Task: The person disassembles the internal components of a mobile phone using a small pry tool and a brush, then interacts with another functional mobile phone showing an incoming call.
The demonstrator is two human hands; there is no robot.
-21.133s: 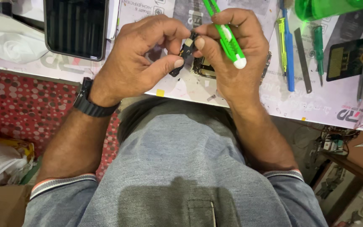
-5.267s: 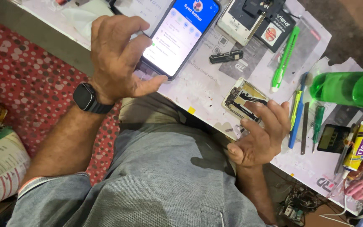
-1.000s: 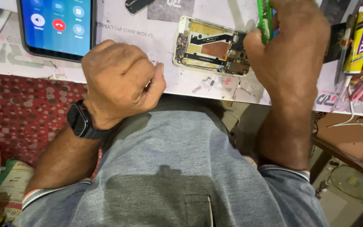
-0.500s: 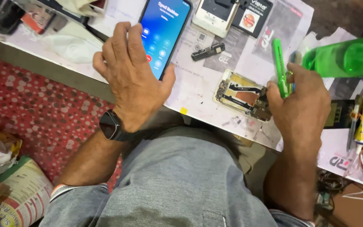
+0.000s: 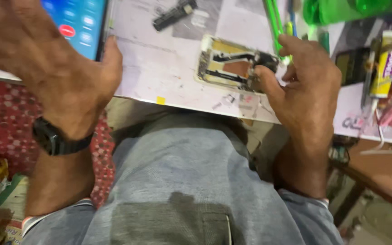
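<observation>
- One view only, from the head camera, looking down over a grey shirt to the bench (image 5: pixel 169 68) edge.
- Right hand (image 5: pixel 307 93): its fingertips rest on the near right corner of an opened phone frame (image 5: pixel 232 66), which lies flat on the white bench top, just in from the edge. The thumb presses the frame's lower right corner and a finger curls over a dark part at its right end. Whether the fingers pinch that part or only steady it I cannot tell; the grip is loose, fingers bent but not clenched.
- A green tool (image 5: pixel 274 22) stands just beyond that hand; it seems to pass behind the fingers, but I cannot tell whether the hand holds it.
- Left hand (image 5: pixel 46 63): spread wide, fingers apart, holding nothing. It hovers over the lower edge of a lit phone (image 5: pixel 75 25) with a blue screen, blurred by motion; contact with the screen cannot be made out. A dark watch (image 5: pixel 57 140) sits on the wrist.
- Step in hand, as I judge it: working on the dark part at the frame's right end while the other hand attends to the lit phone.
- A next move would call for a firm pinch on that small part, with the frame kept flat against the bench.
- Nearby: a small dark strip part (image 5: pixel 174 13) lies apart, beyond the frame; loose tiny bits (image 5: pixel 227 99) sit near the bench edge.
</observation>
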